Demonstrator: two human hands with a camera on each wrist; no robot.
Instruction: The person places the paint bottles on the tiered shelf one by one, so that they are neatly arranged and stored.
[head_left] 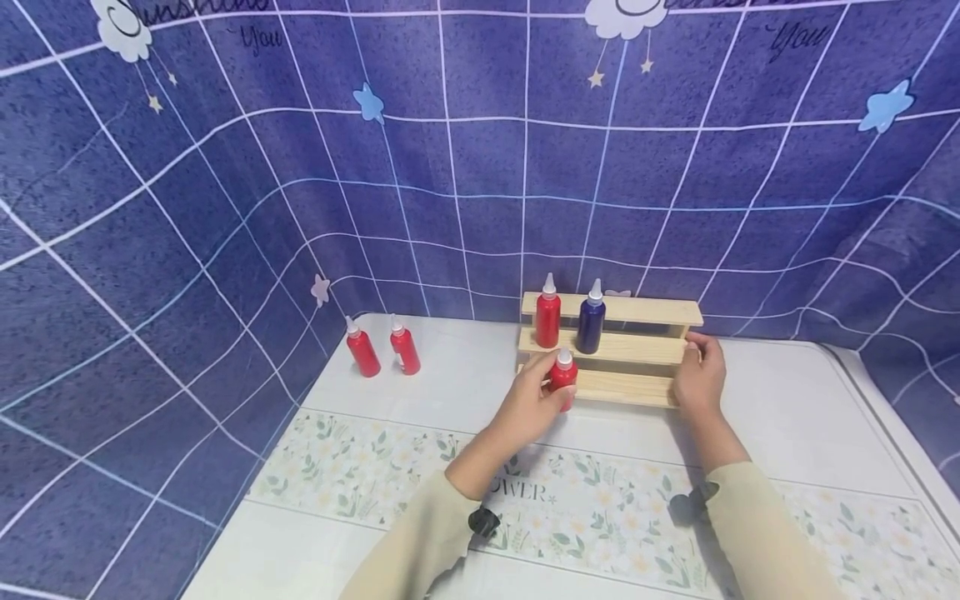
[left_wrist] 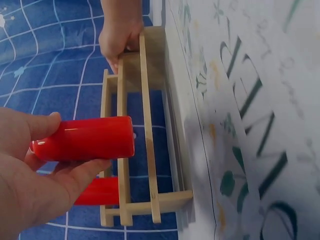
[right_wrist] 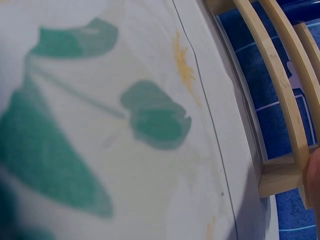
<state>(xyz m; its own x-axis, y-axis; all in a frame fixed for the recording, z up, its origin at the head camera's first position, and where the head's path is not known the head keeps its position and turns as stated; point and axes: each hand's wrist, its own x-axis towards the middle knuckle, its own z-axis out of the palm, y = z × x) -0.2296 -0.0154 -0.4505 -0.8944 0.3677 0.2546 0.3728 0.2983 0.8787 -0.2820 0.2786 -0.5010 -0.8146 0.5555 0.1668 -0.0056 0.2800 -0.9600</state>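
Observation:
My left hand (head_left: 534, 402) grips a red bottle (head_left: 564, 375) with a white nozzle, in front of the left end of a stepped wooden rack (head_left: 626, 386). In the left wrist view the held bottle (left_wrist: 95, 138) lies between thumb and fingers, its flat base toward the rack's slats. My right hand (head_left: 701, 373) holds the rack's right end, its fingers round the side. On the middle step stand another red bottle (head_left: 548, 320) and, to its right, a dark blue bottle (head_left: 591, 323), both upright. Only a fingertip (right_wrist: 314, 180) of the right hand shows in the right wrist view.
Two more red bottles, one (head_left: 363, 352) left of the other (head_left: 406, 348), stand at the table's back left. The white table (head_left: 465, 375) carries a floral printed band (head_left: 600, 508). A blue gridded curtain (head_left: 480, 158) hangs behind and along the left.

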